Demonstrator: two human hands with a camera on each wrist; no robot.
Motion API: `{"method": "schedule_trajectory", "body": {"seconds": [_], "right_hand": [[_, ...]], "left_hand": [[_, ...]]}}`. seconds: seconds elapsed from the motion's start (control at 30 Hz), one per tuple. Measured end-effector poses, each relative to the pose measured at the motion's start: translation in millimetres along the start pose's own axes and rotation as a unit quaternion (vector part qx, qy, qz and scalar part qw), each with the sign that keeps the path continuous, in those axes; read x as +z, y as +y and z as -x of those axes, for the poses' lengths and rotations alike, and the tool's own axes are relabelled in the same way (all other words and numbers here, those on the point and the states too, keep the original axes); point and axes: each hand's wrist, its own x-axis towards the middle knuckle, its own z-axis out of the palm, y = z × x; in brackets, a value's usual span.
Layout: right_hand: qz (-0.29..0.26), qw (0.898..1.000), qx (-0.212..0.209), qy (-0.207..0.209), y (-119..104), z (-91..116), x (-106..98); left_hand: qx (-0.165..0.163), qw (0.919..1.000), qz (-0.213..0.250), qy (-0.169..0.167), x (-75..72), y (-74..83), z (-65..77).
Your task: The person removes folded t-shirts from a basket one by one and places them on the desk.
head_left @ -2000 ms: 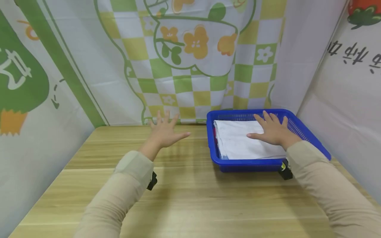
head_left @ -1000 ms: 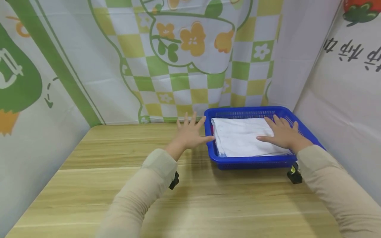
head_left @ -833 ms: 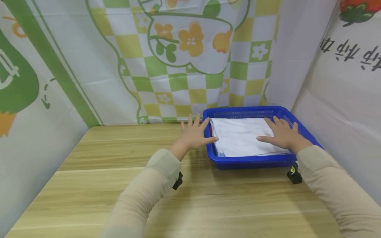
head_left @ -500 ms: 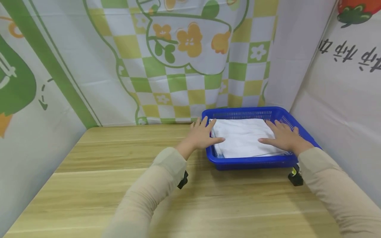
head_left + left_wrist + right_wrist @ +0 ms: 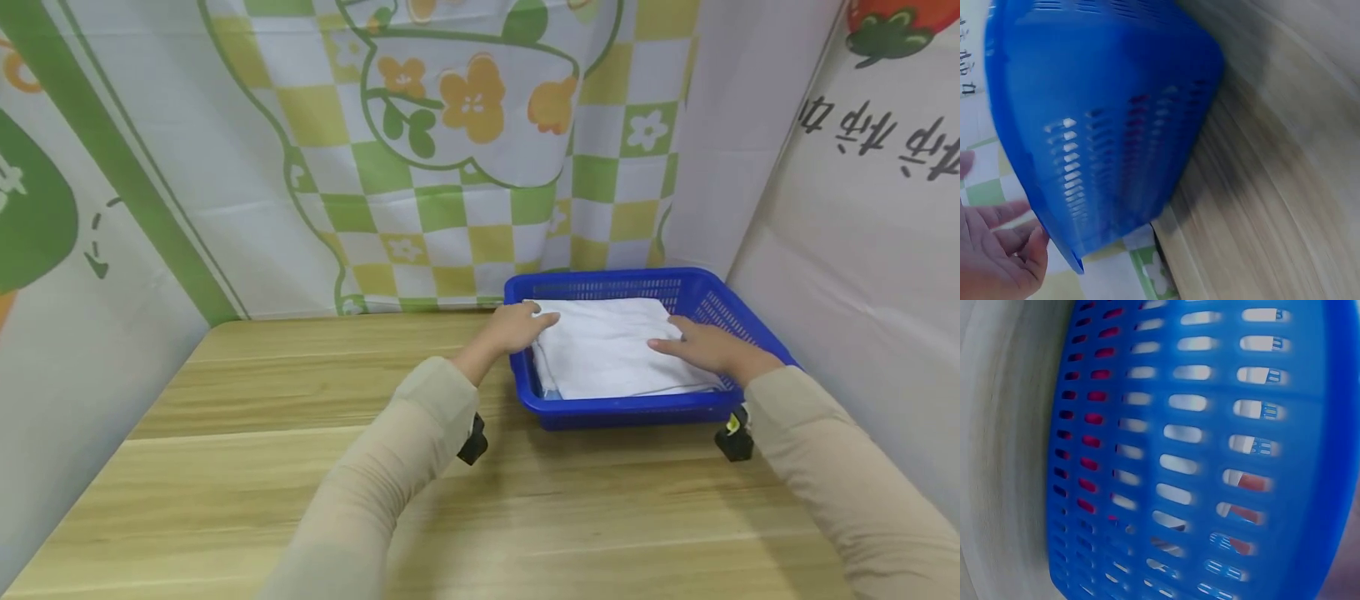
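Note:
A folded white cloth (image 5: 607,350) lies in a blue plastic basket (image 5: 637,407) on the right side of the table. My left hand (image 5: 515,327) is at the basket's left rim, fingers bent and thumb apart over the cloth's far left corner. In the left wrist view, the fingers (image 5: 1013,234) of that hand stand right at the rim, nothing between them and the thumb. My right hand (image 5: 708,346) reaches over the basket's right part, thumb above the cloth and fingertips lowered beside its right edge. Through the slots in the right wrist view shows red fabric (image 5: 1093,419) under the white.
The wooden table (image 5: 300,467) runs along to the left and front of the basket. Behind it hangs a checked, printed curtain (image 5: 465,200). A white printed sheet (image 5: 870,250) rises close along the right side. A black wrist camera (image 5: 474,442) sits under the left wrist.
My left hand has moved right from over the bare table to the basket's left rim, its spread fingers now bending. My right hand's fingers have lowered at the cloth's right side.

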Motion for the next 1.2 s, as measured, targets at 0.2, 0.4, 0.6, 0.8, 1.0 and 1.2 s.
{"method": "schedule_trajectory", "body": {"seconds": [0.2,0.4,0.6,0.8,1.0,1.2], "right_hand": [[-0.008,1.0,0.019,-0.003,1,-3,-3],[-0.011,1.0,0.017,0.0,8,-3,-6],[-0.033,0.999,0.028,0.001,15,-2,-6],[-0.082,0.995,0.052,-0.032,15,-1,-7],[-0.154,0.981,0.093,-0.073,16,-3,-6],[-0.159,0.982,0.082,-0.062,17,-6,-6]], "left_hand": [[-0.09,0.9862,0.136,0.026,-8.4,10.5,-5.1],[-0.186,0.8974,0.399,0.02,-12.3,31.7,-6.5],[-0.211,0.8633,0.459,0.0,-2.0,39.6,-10.1],[-0.223,0.852,0.473,0.023,53.1,-0.9,-88.4],[-0.227,0.8452,0.483,0.024,76.5,-25.2,-122.8],[-0.237,0.8467,0.471,0.072,69.7,-16.9,-106.5]]}}
